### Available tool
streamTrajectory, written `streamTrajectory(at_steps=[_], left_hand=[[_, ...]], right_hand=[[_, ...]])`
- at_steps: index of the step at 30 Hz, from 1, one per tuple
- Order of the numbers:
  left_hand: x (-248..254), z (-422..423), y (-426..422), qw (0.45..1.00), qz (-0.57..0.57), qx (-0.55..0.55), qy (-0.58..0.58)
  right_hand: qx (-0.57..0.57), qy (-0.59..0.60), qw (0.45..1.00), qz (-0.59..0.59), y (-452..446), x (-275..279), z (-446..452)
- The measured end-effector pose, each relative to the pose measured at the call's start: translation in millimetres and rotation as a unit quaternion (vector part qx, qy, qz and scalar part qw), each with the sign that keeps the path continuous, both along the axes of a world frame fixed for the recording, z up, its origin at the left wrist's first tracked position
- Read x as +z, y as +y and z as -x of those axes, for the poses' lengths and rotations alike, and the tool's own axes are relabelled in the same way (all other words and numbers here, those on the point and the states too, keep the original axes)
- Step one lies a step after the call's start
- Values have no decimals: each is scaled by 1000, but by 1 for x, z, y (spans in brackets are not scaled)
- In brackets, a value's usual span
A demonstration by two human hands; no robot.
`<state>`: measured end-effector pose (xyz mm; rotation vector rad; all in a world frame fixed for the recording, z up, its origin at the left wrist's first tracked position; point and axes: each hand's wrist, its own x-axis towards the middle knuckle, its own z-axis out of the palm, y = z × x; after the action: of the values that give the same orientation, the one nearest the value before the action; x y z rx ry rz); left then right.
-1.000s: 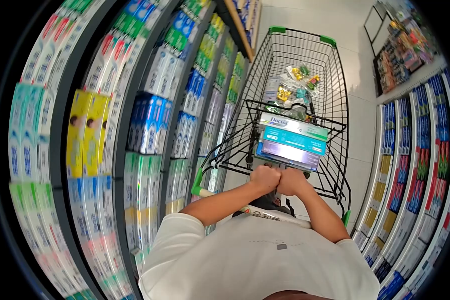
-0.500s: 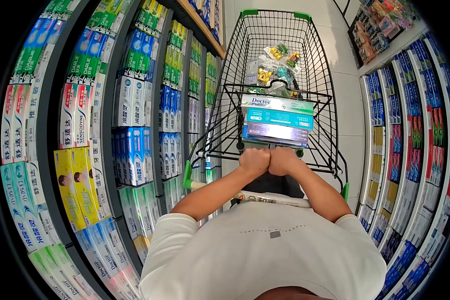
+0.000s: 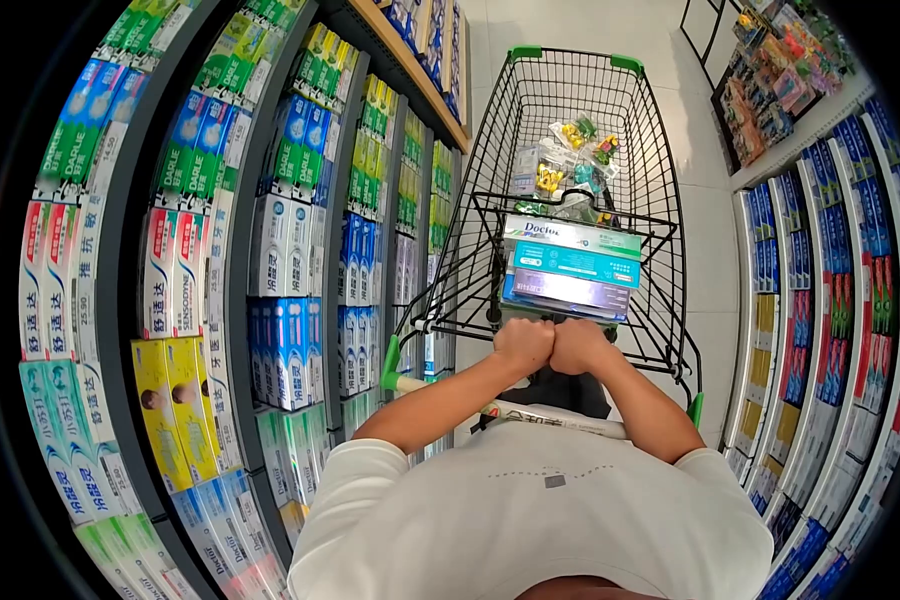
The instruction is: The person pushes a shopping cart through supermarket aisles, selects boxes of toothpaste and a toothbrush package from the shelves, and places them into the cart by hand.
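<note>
My left hand [image 3: 523, 344] and my right hand [image 3: 582, 346] are closed into fists, side by side and touching at the knuckles. Whatever they may hold is hidden from above. Both fists are just behind a stack of toothpaste boxes [image 3: 573, 262] on the fold-out seat of a black wire shopping cart [image 3: 663, 150]. The top box is white and green with "Doctor" on it; teal and purple boxes show below. My forearms lie over the cart's pale handle bar [image 3: 555, 420], which has green end pieces.
Inside the cart basket are several clear plastic packages [image 3: 570, 160] with colourful contents. Toothpaste shelves [image 3: 235, 200] line my left side, close to the cart. More boxed goods fill the shelves [image 3: 815, 300] on my right. Pale floor tiles [image 3: 705, 190] run ahead.
The whole view has shifted, so the cart, shelves and hands appear slightly lower and farther right. Both fists stay together behind the boxes.
</note>
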<state>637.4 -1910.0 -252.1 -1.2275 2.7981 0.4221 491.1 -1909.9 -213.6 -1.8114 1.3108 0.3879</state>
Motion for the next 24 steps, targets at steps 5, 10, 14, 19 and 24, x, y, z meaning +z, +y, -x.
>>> streamTrajectory(at_steps=[5, 10, 14, 19, 24], left_hand=[[1, 6, -39, 1000, -17, -3, -4], [2, 13, -75, 1000, -21, 1, -10], [-3, 17, -105, 1000, -8, -17, 13], [-4, 23, -136, 1000, -12, 0, -8], [-5, 30, -170, 1000, 15, -19, 16]], right_hand=[[-4, 11, 1000, -2, -36, 4, 6], [5, 12, 1000, -28, -76, 6, 13], [-2, 16, 1000, -4, -102, 0, 17], [-5, 4, 1000, -3, -133, -1, 24], [-18, -9, 1000, 12, -162, -8, 34]])
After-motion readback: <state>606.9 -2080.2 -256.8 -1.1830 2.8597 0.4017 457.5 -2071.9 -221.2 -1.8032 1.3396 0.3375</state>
